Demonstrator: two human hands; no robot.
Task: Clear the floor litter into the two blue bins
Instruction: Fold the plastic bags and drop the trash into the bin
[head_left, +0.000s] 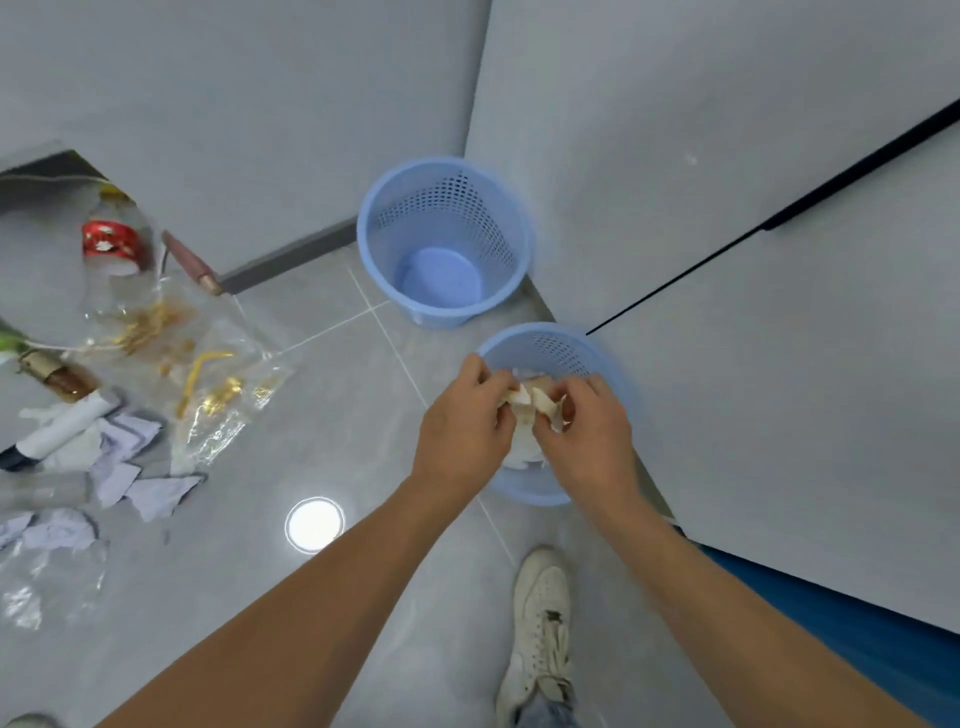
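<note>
Grey tiled floor (322, 395). Beyond the hands, an empty blue bin (444, 244); directly beneath them, a second blue bin (558, 348) containing white paper. Well to the left of the left hand (462, 426), a litter pile (104, 364). Both left hand and right hand (589, 431) pinch a crumpled pale scrap (535, 402) above the nearer bin.

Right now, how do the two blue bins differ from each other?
The far bin stands by the wall corner with its bottom bare, while the near bin already holds white paper. Nothing covers the far bin; the left hand and right hand hold crumpled paper over the near bin, hiding part of its rim. Both are upright, blue and perforated.
</note>
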